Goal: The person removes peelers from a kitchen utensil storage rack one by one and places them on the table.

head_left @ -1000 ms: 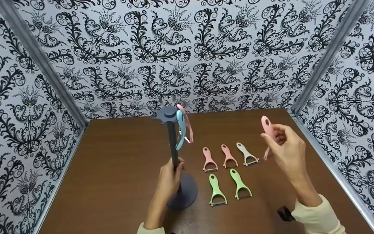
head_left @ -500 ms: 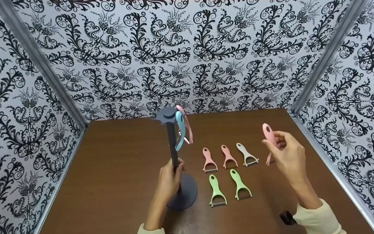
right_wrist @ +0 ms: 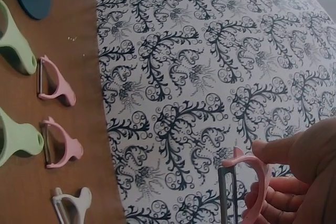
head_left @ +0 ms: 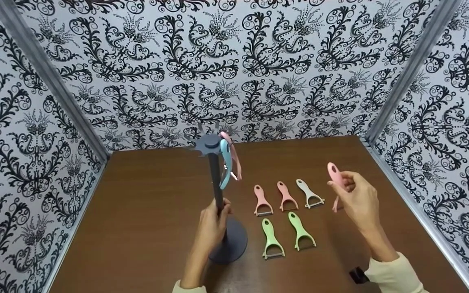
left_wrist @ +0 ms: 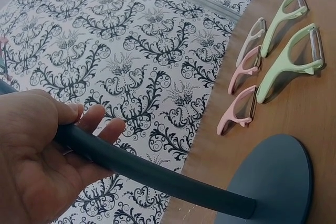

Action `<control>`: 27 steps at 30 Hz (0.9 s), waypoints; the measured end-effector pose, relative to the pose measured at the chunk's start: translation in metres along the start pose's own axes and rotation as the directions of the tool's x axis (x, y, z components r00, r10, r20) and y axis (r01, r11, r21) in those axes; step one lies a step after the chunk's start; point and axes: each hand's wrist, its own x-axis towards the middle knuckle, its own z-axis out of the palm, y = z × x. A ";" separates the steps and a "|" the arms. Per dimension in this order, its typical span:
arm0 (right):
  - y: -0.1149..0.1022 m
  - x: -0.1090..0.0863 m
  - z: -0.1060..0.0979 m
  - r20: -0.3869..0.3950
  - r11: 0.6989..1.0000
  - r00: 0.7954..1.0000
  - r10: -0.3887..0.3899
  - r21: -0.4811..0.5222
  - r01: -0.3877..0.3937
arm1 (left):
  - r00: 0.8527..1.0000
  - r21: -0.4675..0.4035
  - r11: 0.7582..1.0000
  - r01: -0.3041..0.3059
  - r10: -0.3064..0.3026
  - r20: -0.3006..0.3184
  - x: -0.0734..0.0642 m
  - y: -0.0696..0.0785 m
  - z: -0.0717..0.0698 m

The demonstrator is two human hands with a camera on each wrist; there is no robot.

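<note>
My left hand [head_left: 213, 223] grips the dark post of a grey-blue stand [head_left: 215, 175], whose round base [left_wrist: 275, 182] rests on the table. From the stand's notched top hang a blue peeler [head_left: 226, 162] and, just behind it, a pink peeler [head_left: 237, 160]. Off to the right, my right hand [head_left: 360, 199] pinches another pink peeler [head_left: 334, 173] by its handle, raised above the table with the holed end up. The right wrist view shows that peeler's blade [right_wrist: 227, 192] and the thumb and fingers around its pink frame.
Between the hands lie two pink peelers [head_left: 261, 201] [head_left: 286, 195], a white peeler [head_left: 309, 193] and two green peelers [head_left: 272, 238] [head_left: 301, 230] on the brown table [head_left: 149, 211]. Patterned walls [head_left: 202, 61] with grey metal edges enclose the back and sides.
My right hand has come down somewhat with the pink peeler and shifted slightly left. The left hand, the stand and the peelers on the table stay where they were.
</note>
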 end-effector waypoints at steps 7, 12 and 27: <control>0.012 -0.001 0.006 0.025 0.999 0.999 0.030 -0.032 -0.029 | 1.000 0.003 1.000 0.005 -0.005 -0.010 0.000 -0.001 0.001; 0.018 -0.001 0.009 0.039 0.999 0.999 0.036 -0.041 -0.034 | 1.000 0.003 1.000 -0.011 0.011 -0.018 0.000 -0.002 0.002; 0.033 -0.008 0.020 0.084 0.995 0.994 0.068 -0.083 -0.061 | 0.998 0.015 0.998 -0.057 0.057 -0.022 0.000 -0.003 0.001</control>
